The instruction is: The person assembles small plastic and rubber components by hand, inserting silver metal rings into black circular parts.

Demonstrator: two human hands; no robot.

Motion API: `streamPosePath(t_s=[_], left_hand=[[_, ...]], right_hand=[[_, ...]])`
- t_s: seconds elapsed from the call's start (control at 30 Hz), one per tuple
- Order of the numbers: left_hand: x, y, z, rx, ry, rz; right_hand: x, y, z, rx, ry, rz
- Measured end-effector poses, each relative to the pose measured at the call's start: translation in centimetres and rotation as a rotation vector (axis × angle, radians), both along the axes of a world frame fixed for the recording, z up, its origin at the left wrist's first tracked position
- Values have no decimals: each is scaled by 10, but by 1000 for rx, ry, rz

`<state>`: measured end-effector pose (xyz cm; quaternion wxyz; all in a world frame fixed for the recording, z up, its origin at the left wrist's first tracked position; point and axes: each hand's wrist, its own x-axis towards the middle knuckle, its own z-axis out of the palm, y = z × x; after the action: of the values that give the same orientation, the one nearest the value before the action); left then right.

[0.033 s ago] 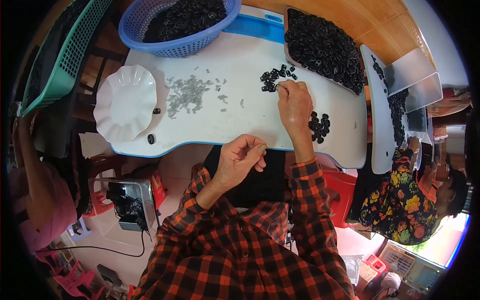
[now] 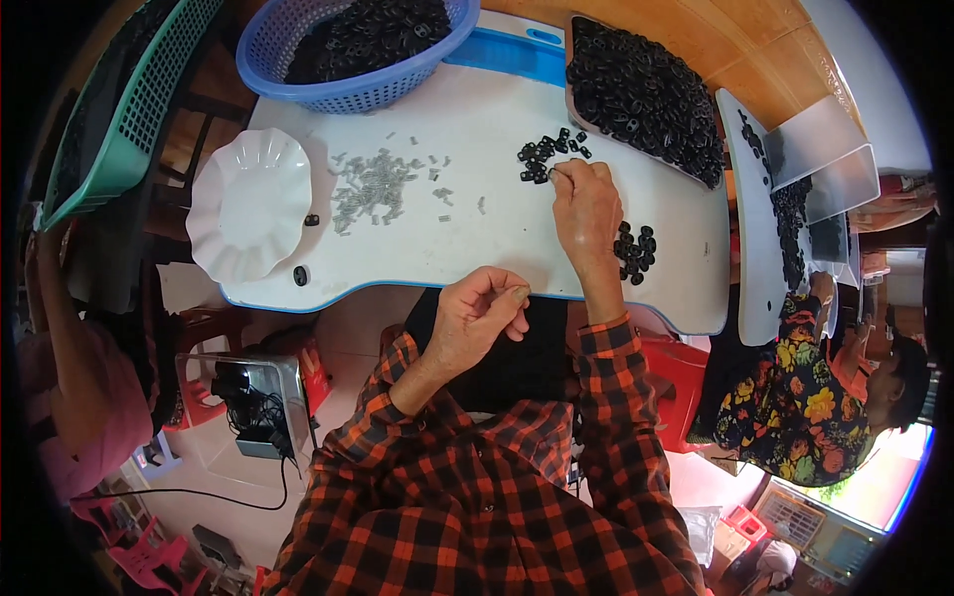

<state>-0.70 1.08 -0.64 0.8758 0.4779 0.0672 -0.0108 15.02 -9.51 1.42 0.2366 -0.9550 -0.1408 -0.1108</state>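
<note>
One green basket [image 2: 149,109] w/ dark contents sits far L, upper side; below it, a co-worker in pink [image 2: 99,427] is partly cut off by the dark rim. Next, a scalloped white plate [image 2: 253,204] at the L end of the white table [image 2: 457,238], w/ two black pcs [image 2: 300,276] just beside it, apart from each other. Under that end, a clear box [image 2: 298,372] w/ black cables. Blue basket [image 2: 373,94] at the back, part-filled w/ black pcs; in front of it, a loose scatter of small clear pcs [image 2: 376,186].

L hand [image 2: 477,313] is at the table's front edge, approx. mid-pic, fingers curled, thumb tip against the index (can't tell if anything's pinched there). Up & R, a small cluster of black pcs [image 2: 542,151] lies on the table; R hand [image 2: 588,204] is at its near R edge, thumb & index tips close together, but can't tell if they're clamped on a pc. A second black group [image 2: 646,243] lies beside the R wrist; behind, a tray [image 2: 636,153] heaped w/ same. Far R: side table [image 2: 755,288] w/ more black pcs, clear bin [image 2: 825,149], co-worker in floral top [image 2: 795,417].
</note>
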Motion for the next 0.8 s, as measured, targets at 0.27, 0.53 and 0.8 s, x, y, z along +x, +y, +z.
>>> streamPosePath(t_s=[0.27,0.53,0.8], left_hand=[[-2,2,-1,-8,3,9],[-2,2,1,-28,16,31],[1,6,-2,-114,4,85]], right_hand=[[-14,-9,-8,-161,-228,172],[-42,-18,-6,-141,-192,180],[-98,-21,20,826,569,83]])
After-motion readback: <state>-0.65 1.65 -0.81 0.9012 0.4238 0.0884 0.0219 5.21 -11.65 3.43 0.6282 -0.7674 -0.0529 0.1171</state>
